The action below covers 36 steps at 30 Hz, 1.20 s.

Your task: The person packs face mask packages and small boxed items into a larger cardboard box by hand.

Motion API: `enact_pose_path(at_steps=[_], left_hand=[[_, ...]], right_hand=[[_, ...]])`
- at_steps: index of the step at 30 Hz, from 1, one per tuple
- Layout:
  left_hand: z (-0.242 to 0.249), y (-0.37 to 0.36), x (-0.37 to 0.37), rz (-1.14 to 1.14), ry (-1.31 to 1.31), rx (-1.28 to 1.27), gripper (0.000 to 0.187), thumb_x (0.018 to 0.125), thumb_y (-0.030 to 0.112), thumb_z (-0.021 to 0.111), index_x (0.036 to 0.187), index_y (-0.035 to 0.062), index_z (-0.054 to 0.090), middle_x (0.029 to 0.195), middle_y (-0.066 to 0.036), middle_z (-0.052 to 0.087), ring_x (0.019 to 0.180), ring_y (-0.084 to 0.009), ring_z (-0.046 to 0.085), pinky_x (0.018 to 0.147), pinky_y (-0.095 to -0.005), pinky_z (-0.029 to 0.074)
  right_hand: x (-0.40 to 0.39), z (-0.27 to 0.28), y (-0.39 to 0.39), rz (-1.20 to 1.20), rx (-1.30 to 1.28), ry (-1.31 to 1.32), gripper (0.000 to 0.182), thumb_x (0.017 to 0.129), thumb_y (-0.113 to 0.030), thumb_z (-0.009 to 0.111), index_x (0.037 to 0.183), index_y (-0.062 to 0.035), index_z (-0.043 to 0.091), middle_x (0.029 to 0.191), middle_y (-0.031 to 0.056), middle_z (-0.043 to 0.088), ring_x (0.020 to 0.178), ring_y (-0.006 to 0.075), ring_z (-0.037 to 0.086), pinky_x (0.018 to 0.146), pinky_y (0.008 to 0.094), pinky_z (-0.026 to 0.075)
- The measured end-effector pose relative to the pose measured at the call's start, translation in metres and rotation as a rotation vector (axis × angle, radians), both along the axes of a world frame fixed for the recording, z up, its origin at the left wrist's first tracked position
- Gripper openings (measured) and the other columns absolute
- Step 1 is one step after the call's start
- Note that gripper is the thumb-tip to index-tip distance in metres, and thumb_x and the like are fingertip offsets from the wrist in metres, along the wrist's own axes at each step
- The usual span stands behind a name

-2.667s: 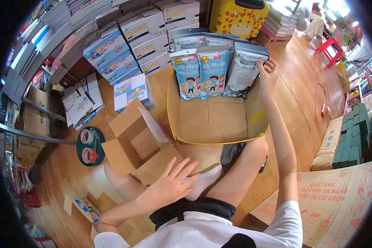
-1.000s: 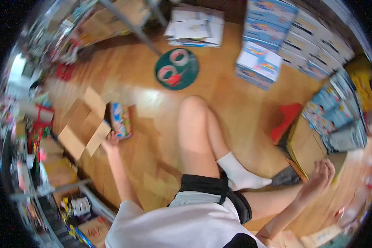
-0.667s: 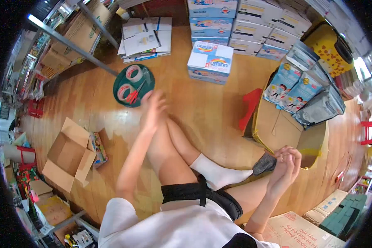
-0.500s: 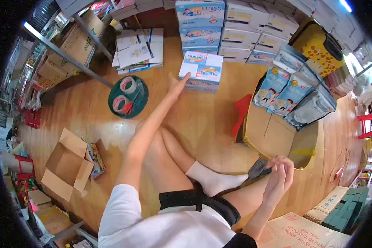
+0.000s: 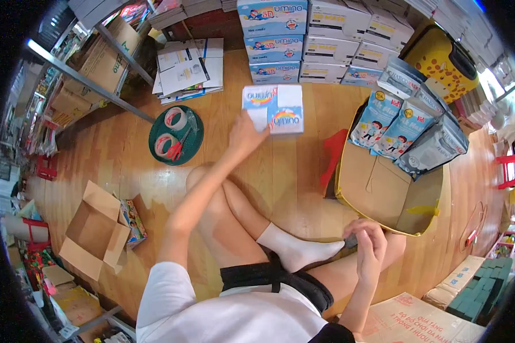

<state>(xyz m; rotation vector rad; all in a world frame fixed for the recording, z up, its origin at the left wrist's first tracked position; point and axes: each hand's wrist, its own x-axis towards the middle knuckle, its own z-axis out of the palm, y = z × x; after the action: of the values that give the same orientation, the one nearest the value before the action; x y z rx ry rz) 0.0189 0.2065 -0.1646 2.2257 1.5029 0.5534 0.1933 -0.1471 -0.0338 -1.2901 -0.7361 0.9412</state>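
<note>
- Wooden floor (image 5: 292, 177) of a crowded storeroom, seen from above in a rounded wide view; a seated person wears a white shirt, black shorts and a white sock (image 5: 303, 252).
- At 12 o'clock, a white-and-blue cardboard Umino box with rainbow prints (image 5: 289, 103) sits in front of stacked blue-and-white cartons (image 5: 273, 48).
- The left hand (image 5: 247, 136) is closed on the near left corner of the Umino box, thumb against its near side; its other fingertips are hard to make out.
- At 4 o'clock, the right hand (image 5: 367, 243) is raised near the knee, loosely open with bent fingers, holding nothing visible. Nearest to it is a large yellow-edged cardboard box (image 5: 377, 188) at 3 o'clock.
- Inside that box, along its far side, blue children's mask packets (image 5: 392, 128) and silver-grey pouches (image 5: 432, 148) lean together.
- At 10 o'clock, a round dark green tray (image 5: 195, 146) holds two rolls of tape (image 5: 166, 147) and red-handled scissors (image 5: 176, 151).
- At 11 o'clock lies a pile of flat white printed sheets (image 5: 183, 71).
- At 8 o'clock, an open brown carton (image 5: 94, 228) has its flaps spread, with a smaller colourful box (image 5: 133, 220) just beside it.
- At 2 o'clock stands a yellow giraffe-print suitcase (image 5: 443, 66); at 5 o'clock, a flat printed cardboard sheet (image 5: 412, 320).
</note>
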Motion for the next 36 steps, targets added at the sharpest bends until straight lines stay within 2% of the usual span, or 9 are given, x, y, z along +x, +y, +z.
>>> enact_pose_path(at_steps=[3, 8, 11, 14, 18, 21, 24, 30, 36], left_hand=[[0.047, -0.076, -0.017, 0.084, 0.129, -0.25, 0.1, 0.075, 0.051, 0.073, 0.14, -0.0092, 0.026, 0.121, -0.037, 0.052, 0.108, -0.0473, 0.057, 0.092, -0.0513, 0.048], [0.058, -0.152, -0.047, -0.283, 0.401, -0.638, 0.103, 0.078, 0.057, 0.069, 0.143, -0.0095, 0.024, 0.123, -0.038, 0.048, 0.099, -0.0508, 0.06, 0.081, -0.0504, 0.052], [0.06, -0.15, -0.054, -0.319, 0.203, -0.43, 0.093, 0.083, 0.051, 0.067, 0.142, -0.0073, 0.026, 0.117, -0.031, 0.057, 0.105, -0.0474, 0.058, 0.091, -0.0498, 0.048], [0.038, -0.124, -0.048, -0.369, 0.173, 0.002, 0.085, 0.082, 0.044, 0.071, 0.139, -0.006, 0.033, 0.13, -0.025, 0.049, 0.117, -0.0442, 0.05, 0.097, -0.0488, 0.043], [0.005, -0.124, -0.038, -0.521, 0.13, 0.119, 0.076, 0.081, 0.036, 0.071, 0.138, -0.0018, 0.038, 0.139, -0.023, 0.038, 0.126, -0.0424, 0.04, 0.101, -0.0511, 0.039], [0.005, -0.124, -0.044, -0.542, 0.121, 0.093, 0.073, 0.083, 0.034, 0.07, 0.139, -0.0001, 0.038, 0.144, -0.023, 0.034, 0.126, -0.0421, 0.04, 0.101, -0.0508, 0.039], [0.002, -0.121, -0.053, -0.556, 0.198, 0.097, 0.073, 0.085, 0.035, 0.068, 0.141, 0.0007, 0.037, 0.147, -0.024, 0.031, 0.126, -0.0414, 0.04, 0.101, -0.0506, 0.04], [-0.027, -0.129, -0.057, -0.517, 0.301, 0.419, 0.072, 0.082, 0.034, 0.068, 0.14, 0.0018, 0.04, 0.14, -0.027, 0.038, 0.115, -0.0412, 0.047, 0.096, -0.048, 0.045], [-0.01, -0.127, -0.062, -0.506, 0.478, 0.265, 0.071, 0.082, 0.025, 0.064, 0.144, 0.008, 0.035, 0.137, -0.029, 0.039, 0.115, -0.0467, 0.048, 0.094, -0.0532, 0.047]], right_hand=[[-0.01, 0.003, 0.025, 0.19, -0.057, -0.045, 0.015, 0.094, -0.003, 0.053, 0.107, 0.0035, 0.059, 0.103, 0.0111, 0.063, 0.092, 0.0171, 0.06, 0.085, 0.0311, 0.048], [-0.035, -0.012, 0.069, 0.517, -0.204, -0.3, 0.024, 0.09, -0.003, 0.058, 0.114, 0.0007, 0.059, 0.11, 0.013, 0.062, 0.096, 0.0237, 0.061, 0.088, 0.0327, 0.048], [-0.039, -0.064, 0.084, 0.517, -0.155, -0.746, 0.04, 0.084, -0.002, 0.063, 0.123, -0.0032, 0.055, 0.127, 0.0143, 0.054, 0.104, 0.0305, 0.058, 0.092, 0.0371, 0.047], [-0.037, -0.094, 0.096, 0.576, -0.23, -1.086, 0.06, 0.076, -0.002, 0.068, 0.133, -0.0068, 0.047, 0.145, 0.0122, 0.039, 0.11, 0.0356, 0.054, 0.095, 0.0428, 0.046], [-0.04, -0.086, 0.114, 0.752, -0.351, -1.295, 0.079, 0.072, -0.002, 0.072, 0.142, -0.0115, 0.037, 0.154, 0.007, 0.028, 0.115, 0.038, 0.052, 0.097, 0.0471, 0.045], [-0.041, -0.104, 0.122, 0.672, -0.314, -1.338, 0.084, 0.069, -0.001, 0.074, 0.143, -0.0131, 0.037, 0.154, 0.0065, 0.028, 0.116, 0.0394, 0.051, 0.098, 0.0489, 0.044], [-0.038, -0.109, 0.128, 0.729, -0.301, -1.265, 0.063, 0.082, -0.002, 0.058, 0.142, -0.0096, 0.041, 0.153, 0.0105, 0.03, 0.117, 0.0371, 0.051, 0.101, 0.0545, 0.04], [-0.034, -0.104, 0.142, 0.754, -0.256, -1.274, 0.08, 0.063, -0.005, 0.079, 0.136, -0.0095, 0.044, 0.141, 0.0111, 0.04, 0.12, 0.037, 0.05, 0.098, 0.0472, 0.042], [-0.042, -0.105, 0.157, 0.823, -0.278, -1.344, 0.073, 0.063, -0.006, 0.077, 0.13, -0.0081, 0.048, 0.135, 0.0107, 0.043, 0.12, 0.0328, 0.048, 0.097, 0.0465, 0.042]])
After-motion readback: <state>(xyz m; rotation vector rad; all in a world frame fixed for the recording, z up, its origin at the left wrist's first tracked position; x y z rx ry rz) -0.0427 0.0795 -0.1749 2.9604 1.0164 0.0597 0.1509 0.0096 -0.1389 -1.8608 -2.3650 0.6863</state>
